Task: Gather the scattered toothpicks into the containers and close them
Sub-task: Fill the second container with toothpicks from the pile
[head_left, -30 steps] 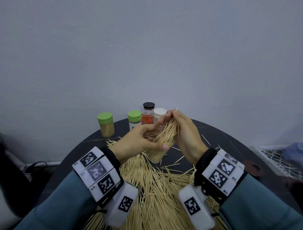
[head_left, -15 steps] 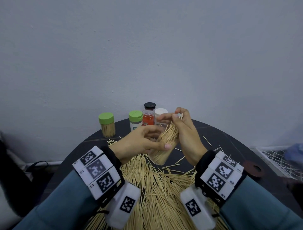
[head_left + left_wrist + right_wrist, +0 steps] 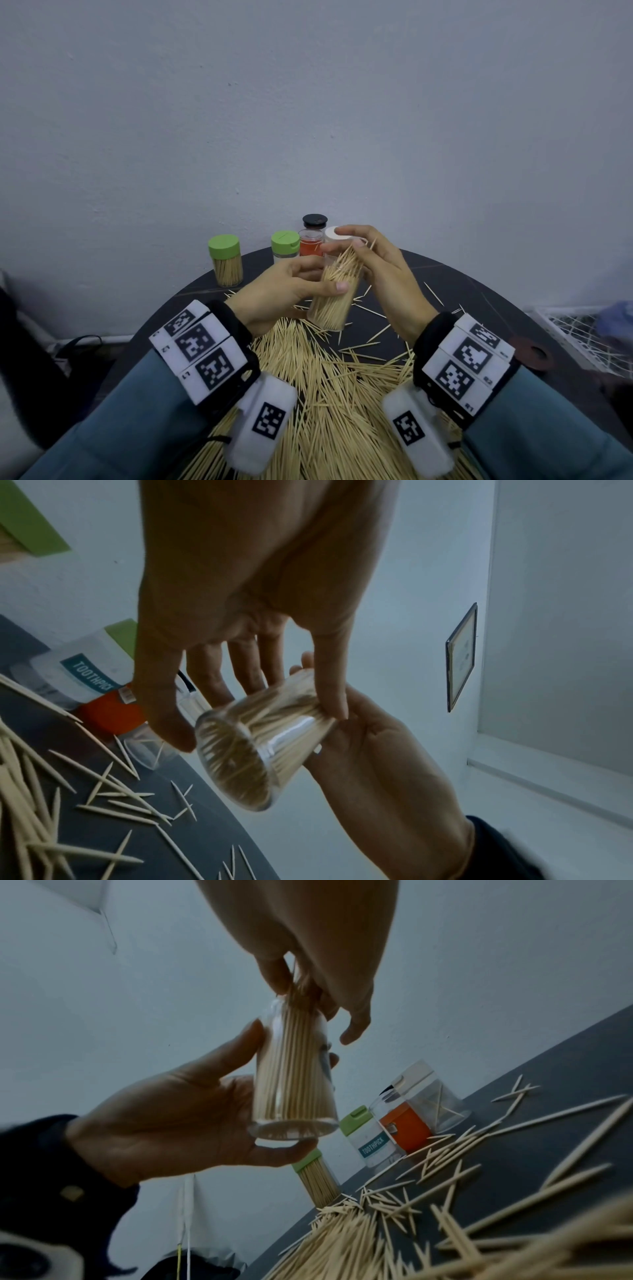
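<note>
Head view: we are gripping 1 clear container [image 3: 331,301] in our left hand [image 3: 284,294], tilted above the table [image 3: 479,291], while our right hand [image 3: 383,270] is pinching toothpicks [image 3: 347,262] at its mouth.

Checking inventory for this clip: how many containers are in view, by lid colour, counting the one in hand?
Green-lidded containers: 2
Black-lidded container: 1
White-lidded container: 1
Lidless container, gripped by left hand, right hand pinching its toothpicks: 1
Total: 5
</note>
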A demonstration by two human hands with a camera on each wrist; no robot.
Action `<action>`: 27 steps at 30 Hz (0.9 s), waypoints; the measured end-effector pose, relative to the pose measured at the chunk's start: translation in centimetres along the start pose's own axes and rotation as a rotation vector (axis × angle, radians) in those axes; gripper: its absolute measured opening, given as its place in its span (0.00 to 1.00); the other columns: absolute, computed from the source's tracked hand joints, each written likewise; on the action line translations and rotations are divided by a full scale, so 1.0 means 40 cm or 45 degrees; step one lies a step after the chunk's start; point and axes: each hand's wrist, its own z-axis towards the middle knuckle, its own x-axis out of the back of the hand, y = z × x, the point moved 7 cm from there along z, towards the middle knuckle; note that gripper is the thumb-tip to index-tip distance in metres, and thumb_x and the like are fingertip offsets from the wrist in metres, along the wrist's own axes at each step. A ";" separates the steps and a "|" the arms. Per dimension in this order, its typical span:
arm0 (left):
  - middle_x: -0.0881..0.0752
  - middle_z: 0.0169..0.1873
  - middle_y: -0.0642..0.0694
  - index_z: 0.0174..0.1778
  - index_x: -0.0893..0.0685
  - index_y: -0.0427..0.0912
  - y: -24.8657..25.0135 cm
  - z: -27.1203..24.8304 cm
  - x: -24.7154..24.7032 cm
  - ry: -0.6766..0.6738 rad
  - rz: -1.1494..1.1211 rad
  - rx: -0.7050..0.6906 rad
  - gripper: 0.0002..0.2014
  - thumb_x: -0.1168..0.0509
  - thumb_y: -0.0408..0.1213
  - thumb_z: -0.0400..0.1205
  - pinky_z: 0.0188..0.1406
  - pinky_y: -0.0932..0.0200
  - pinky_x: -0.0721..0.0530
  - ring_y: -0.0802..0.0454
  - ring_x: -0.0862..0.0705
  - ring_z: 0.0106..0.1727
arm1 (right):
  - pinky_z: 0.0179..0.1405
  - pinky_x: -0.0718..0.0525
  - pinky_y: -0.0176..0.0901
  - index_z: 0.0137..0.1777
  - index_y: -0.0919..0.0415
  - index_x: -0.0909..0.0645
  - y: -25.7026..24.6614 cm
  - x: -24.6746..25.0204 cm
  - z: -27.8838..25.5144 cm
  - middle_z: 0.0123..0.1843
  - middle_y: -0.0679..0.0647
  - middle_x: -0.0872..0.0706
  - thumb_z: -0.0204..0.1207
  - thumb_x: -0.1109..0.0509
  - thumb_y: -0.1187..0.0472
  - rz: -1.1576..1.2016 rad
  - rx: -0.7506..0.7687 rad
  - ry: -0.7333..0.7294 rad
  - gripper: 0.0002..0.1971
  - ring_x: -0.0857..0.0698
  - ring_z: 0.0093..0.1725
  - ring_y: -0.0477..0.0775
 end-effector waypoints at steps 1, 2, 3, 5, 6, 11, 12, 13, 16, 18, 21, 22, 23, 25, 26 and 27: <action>0.11 0.50 0.47 0.63 0.18 0.41 0.000 0.000 0.002 0.007 -0.006 0.002 0.20 0.28 0.33 0.74 0.41 0.56 0.14 0.54 0.13 0.48 | 0.49 0.19 0.33 0.58 0.61 0.23 0.001 0.001 0.003 0.50 0.55 0.12 0.85 0.47 0.63 -0.006 -0.005 -0.009 0.11 0.13 0.49 0.45; 0.11 0.50 0.47 0.63 0.18 0.41 0.001 0.000 0.004 0.011 -0.009 0.003 0.21 0.28 0.34 0.74 0.39 0.57 0.13 0.54 0.13 0.47 | 0.49 0.19 0.32 0.57 0.62 0.22 0.000 0.001 0.004 0.51 0.55 0.12 0.85 0.47 0.62 0.003 -0.014 -0.011 0.12 0.13 0.50 0.45; 0.11 0.50 0.47 0.63 0.18 0.41 0.002 0.000 0.005 0.011 -0.007 0.002 0.21 0.28 0.34 0.73 0.38 0.58 0.14 0.55 0.13 0.47 | 0.50 0.18 0.33 0.56 0.62 0.22 0.001 0.003 0.006 0.52 0.56 0.12 0.85 0.47 0.61 0.008 -0.018 -0.008 0.12 0.13 0.52 0.46; 0.11 0.50 0.47 0.63 0.17 0.41 0.003 0.000 0.006 0.006 -0.004 0.005 0.24 0.27 0.36 0.69 0.38 0.57 0.15 0.54 0.13 0.48 | 0.54 0.17 0.36 0.55 0.59 0.22 -0.005 0.007 0.006 0.54 0.56 0.12 0.85 0.49 0.59 -0.018 0.007 0.000 0.14 0.13 0.54 0.48; 0.11 0.51 0.47 0.63 0.18 0.41 0.002 0.000 0.007 0.005 -0.006 0.010 0.25 0.27 0.37 0.68 0.39 0.56 0.15 0.54 0.13 0.49 | 0.56 0.17 0.38 0.55 0.58 0.22 -0.008 0.008 0.005 0.55 0.56 0.12 0.86 0.50 0.59 -0.028 0.028 0.003 0.14 0.14 0.55 0.49; 0.11 0.50 0.48 0.62 0.17 0.42 -0.001 0.000 0.003 -0.009 -0.001 0.031 0.20 0.28 0.35 0.73 0.40 0.56 0.15 0.54 0.13 0.49 | 0.56 0.18 0.37 0.60 0.64 0.22 -0.001 0.011 0.004 0.54 0.58 0.12 0.85 0.49 0.65 -0.036 0.076 -0.006 0.14 0.14 0.55 0.47; 0.11 0.50 0.47 0.61 0.17 0.42 -0.002 0.000 0.000 -0.022 0.009 0.035 0.20 0.28 0.35 0.73 0.42 0.55 0.14 0.54 0.13 0.50 | 0.55 0.18 0.36 0.61 0.66 0.22 0.004 0.006 0.003 0.56 0.60 0.13 0.85 0.49 0.66 -0.048 0.072 -0.030 0.15 0.14 0.56 0.47; 0.11 0.51 0.46 0.61 0.17 0.41 -0.004 0.000 -0.003 -0.039 0.023 0.041 0.19 0.28 0.35 0.73 0.45 0.53 0.13 0.53 0.13 0.52 | 0.55 0.18 0.35 0.62 0.68 0.22 0.011 0.001 0.002 0.57 0.62 0.14 0.85 0.49 0.67 -0.052 0.059 -0.055 0.15 0.14 0.57 0.47; 0.11 0.55 0.44 0.60 0.17 0.41 -0.013 -0.003 -0.014 -0.086 0.089 0.064 0.20 0.27 0.35 0.72 0.57 0.44 0.16 0.48 0.14 0.58 | 0.57 0.18 0.33 0.62 0.72 0.21 0.030 -0.015 -0.001 0.59 0.61 0.14 0.85 0.49 0.67 -0.094 -0.011 -0.140 0.16 0.15 0.59 0.47; 0.11 0.56 0.43 0.62 0.17 0.41 -0.019 -0.003 -0.017 -0.098 0.114 0.078 0.20 0.27 0.34 0.73 0.61 0.41 0.18 0.46 0.15 0.60 | 0.60 0.19 0.35 0.60 0.70 0.19 0.035 -0.018 -0.002 0.60 0.58 0.14 0.85 0.47 0.66 -0.205 -0.018 -0.170 0.16 0.15 0.60 0.48; 0.11 0.56 0.44 0.62 0.17 0.40 -0.020 0.000 -0.005 -0.058 0.071 0.081 0.20 0.28 0.34 0.74 0.53 0.46 0.15 0.48 0.14 0.58 | 0.59 0.20 0.34 0.58 0.67 0.17 0.035 -0.007 -0.001 0.58 0.58 0.13 0.84 0.45 0.66 -0.259 -0.014 -0.162 0.15 0.16 0.60 0.48; 0.11 0.56 0.44 0.63 0.17 0.41 -0.019 0.001 0.002 -0.042 0.048 0.078 0.20 0.28 0.34 0.74 0.49 0.49 0.14 0.50 0.14 0.56 | 0.59 0.21 0.32 0.58 0.66 0.16 0.034 -0.003 0.000 0.59 0.58 0.13 0.84 0.44 0.65 -0.270 -0.011 -0.158 0.15 0.16 0.60 0.48; 0.11 0.56 0.45 0.63 0.17 0.42 -0.018 0.002 0.009 -0.022 0.029 0.073 0.20 0.28 0.33 0.75 0.48 0.51 0.14 0.50 0.14 0.56 | 0.59 0.22 0.31 0.59 0.66 0.16 0.033 0.000 0.001 0.59 0.57 0.13 0.84 0.44 0.65 -0.288 -0.007 -0.158 0.15 0.17 0.62 0.48; 0.11 0.55 0.45 0.64 0.18 0.42 -0.016 0.005 0.021 0.023 0.000 0.063 0.21 0.28 0.34 0.74 0.47 0.52 0.15 0.51 0.14 0.55 | 0.60 0.23 0.28 0.61 0.65 0.17 0.029 0.003 0.003 0.61 0.56 0.14 0.84 0.43 0.65 -0.313 -0.007 -0.165 0.14 0.18 0.64 0.47; 0.11 0.54 0.46 0.65 0.18 0.42 -0.016 0.005 0.025 0.044 -0.013 0.056 0.21 0.28 0.34 0.75 0.46 0.53 0.16 0.52 0.14 0.53 | 0.59 0.23 0.26 0.63 0.64 0.19 0.026 0.004 0.003 0.62 0.54 0.15 0.84 0.43 0.66 -0.311 -0.007 -0.163 0.14 0.18 0.63 0.44; 0.11 0.54 0.46 0.64 0.18 0.43 -0.014 0.006 0.029 0.063 -0.022 0.046 0.20 0.28 0.34 0.75 0.44 0.56 0.16 0.53 0.14 0.52 | 0.58 0.23 0.26 0.63 0.63 0.19 0.022 0.005 0.004 0.62 0.52 0.15 0.83 0.43 0.66 -0.303 -0.002 -0.155 0.14 0.18 0.62 0.42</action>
